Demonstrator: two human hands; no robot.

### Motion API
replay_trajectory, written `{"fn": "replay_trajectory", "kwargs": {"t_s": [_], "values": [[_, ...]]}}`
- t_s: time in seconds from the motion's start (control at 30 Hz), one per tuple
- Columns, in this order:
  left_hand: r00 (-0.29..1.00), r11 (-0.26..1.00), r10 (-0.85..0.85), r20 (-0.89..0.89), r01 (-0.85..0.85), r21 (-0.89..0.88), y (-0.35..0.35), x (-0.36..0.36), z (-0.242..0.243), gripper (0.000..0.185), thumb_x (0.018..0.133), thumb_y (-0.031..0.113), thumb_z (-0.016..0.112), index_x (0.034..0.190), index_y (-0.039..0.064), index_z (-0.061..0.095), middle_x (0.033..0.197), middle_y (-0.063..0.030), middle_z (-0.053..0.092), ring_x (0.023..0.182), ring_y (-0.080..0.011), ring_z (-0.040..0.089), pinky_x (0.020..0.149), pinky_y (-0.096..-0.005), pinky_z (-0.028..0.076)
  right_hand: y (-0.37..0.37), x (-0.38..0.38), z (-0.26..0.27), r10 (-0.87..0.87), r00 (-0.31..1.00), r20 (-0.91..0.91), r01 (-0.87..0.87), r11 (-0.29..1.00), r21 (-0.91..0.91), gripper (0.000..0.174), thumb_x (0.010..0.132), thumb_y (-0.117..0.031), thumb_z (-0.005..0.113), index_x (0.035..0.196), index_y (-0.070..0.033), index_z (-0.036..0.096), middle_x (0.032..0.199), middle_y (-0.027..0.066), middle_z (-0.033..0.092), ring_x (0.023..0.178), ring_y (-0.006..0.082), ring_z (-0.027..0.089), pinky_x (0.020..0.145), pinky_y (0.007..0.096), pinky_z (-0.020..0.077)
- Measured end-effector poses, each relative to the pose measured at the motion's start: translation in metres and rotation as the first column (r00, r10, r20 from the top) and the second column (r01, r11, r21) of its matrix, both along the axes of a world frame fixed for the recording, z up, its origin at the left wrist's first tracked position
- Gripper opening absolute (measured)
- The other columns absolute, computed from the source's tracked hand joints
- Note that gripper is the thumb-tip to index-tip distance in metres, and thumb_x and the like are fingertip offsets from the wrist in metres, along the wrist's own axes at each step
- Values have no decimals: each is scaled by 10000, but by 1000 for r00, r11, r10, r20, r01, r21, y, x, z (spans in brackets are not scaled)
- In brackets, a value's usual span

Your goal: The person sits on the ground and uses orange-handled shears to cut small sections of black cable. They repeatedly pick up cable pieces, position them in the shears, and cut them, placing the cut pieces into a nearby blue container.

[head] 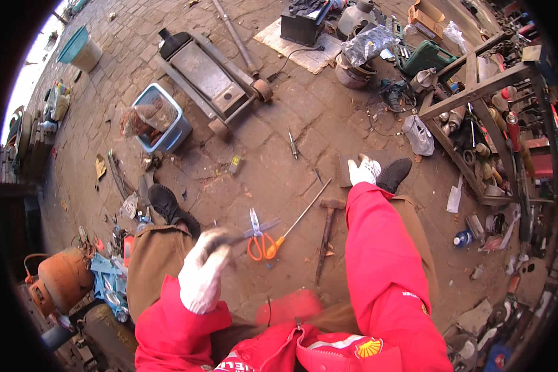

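My right hand [363, 171], in a white glove, rests on a dark flat block [348, 176] beside my right shoe; whether it grips the block I cannot tell. My left hand [204, 269], gloved and blurred, is raised over my left knee; a dark, thin thing shows at its fingertips, too blurred to name. Between my feet lie orange-handled scissors [259, 246], a blurred flat metal blade [267, 225], a long screwdriver with a yellow handle [302, 216] and a hammer [326, 237]. A small pointed metal tool [293, 144] lies farther ahead, near a small yellow-green box [235, 164].
A trolley jack [209, 69] and a blue plastic bin [179, 135] stand ahead left. A battery [302, 28], a bucket [353, 76] and a green tool case [428, 58] are ahead right. A cluttered metal frame [476, 93] flanks the right; an orange gas cylinder [67, 279] is at left.
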State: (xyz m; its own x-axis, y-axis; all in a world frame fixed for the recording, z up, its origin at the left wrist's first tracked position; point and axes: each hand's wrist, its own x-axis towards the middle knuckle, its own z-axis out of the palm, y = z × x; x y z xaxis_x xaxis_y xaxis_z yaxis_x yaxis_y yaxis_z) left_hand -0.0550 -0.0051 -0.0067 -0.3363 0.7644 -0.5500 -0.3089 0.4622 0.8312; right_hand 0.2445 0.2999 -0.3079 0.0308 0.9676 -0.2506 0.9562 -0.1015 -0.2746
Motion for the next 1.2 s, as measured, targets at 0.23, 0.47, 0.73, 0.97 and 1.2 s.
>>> {"fn": "replay_trajectory", "kwargs": {"t_s": [0.23,0.47,0.73,0.97,1.2], "values": [[942,858,331,-58,-274,435,-40,-57,22,289,951,200,548,1171,58,669,1113,-4,662,962,-99,547,808,-259,414,-19,-16,110,109,965,-239,-88,991,98,567,896,-482,598,1322,-109,579,1332,154,591,1250,304,544,1054,404,417],[721,635,671,170,-678,369,-61,-133,6,247,966,257,590,1109,80,687,989,-34,712,900,-167,652,687,-282,469,-88,-60,218,214,912,-351,-148,967,205,411,904,-340,652,1203,-58,663,1159,120,695,1097,229,639,945,358,480],[604,542,712,357,-797,267,-87,-158,-20,202,928,227,608,1013,79,717,914,-41,722,728,-166,619,589,-310,457,-112,-144,211,425,879,-217,-391,902,185,437,905,-430,625,1201,-111,658,1184,139,672,1129,299,622,974,383,464],[768,699,474,430,-625,347,-95,-126,2,301,963,221,574,1172,16,644,1060,-72,669,909,-173,589,697,-300,455,-45,-212,121,431,873,-227,-444,896,-5,471,895,-399,618,1256,-98,606,1267,168,612,1215,314,558,1031,397,429],[771,744,636,30,-623,241,-81,-137,8,330,997,325,530,1143,40,609,1127,-86,610,920,-169,561,684,-280,439,124,-308,-1,405,906,-120,-388,911,141,491,904,-195,547,1390,-186,483,1447,168,455,1271,355,495,1054,468,414]]}}
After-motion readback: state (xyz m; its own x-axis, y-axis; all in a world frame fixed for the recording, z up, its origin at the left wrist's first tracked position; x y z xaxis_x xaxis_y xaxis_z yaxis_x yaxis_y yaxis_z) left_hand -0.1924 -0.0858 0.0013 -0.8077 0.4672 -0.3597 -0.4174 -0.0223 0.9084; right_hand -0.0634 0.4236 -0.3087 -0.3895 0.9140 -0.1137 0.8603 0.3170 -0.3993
